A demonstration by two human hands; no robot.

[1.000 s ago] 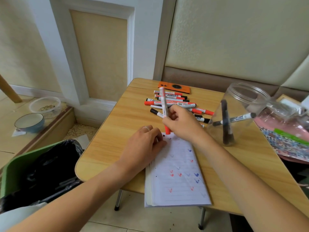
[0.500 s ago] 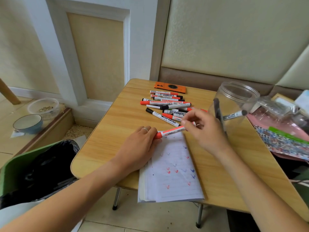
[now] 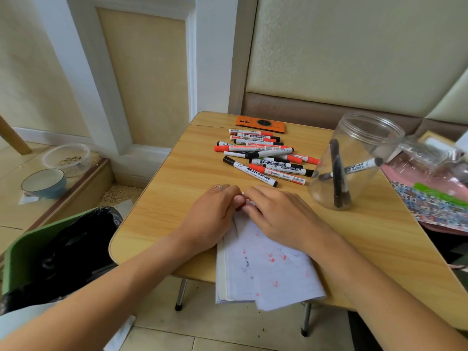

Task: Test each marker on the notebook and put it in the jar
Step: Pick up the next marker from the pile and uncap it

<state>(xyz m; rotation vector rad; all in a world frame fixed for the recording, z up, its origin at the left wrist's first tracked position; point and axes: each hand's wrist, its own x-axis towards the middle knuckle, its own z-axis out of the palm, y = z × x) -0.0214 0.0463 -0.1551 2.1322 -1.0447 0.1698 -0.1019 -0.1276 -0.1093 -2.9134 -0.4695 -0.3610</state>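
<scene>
Red-capped white marker [image 3: 243, 201] sits pinched between both hands over the far edge of the white lined notebook [image 3: 268, 264], which overhangs the near edge of the light wooden table [image 3: 162, 193]. Left hand [image 3: 212, 216] has its fingers curled round the red end; right hand [image 3: 276, 216] curls over the barrel, hiding nearly all of it. It looks like a cap being pulled or pushed on, though I can't tell which. A slip here could flick the cap off the table, or smear ink on the fingers. The clear plastic jar [image 3: 354, 158] stands near the right edge with a few markers inside; a careless reach could knock it over. Untested markers [image 3: 263, 158] lie heaped near the far edge, just before an orange phone [image 3: 260, 124].
</scene>
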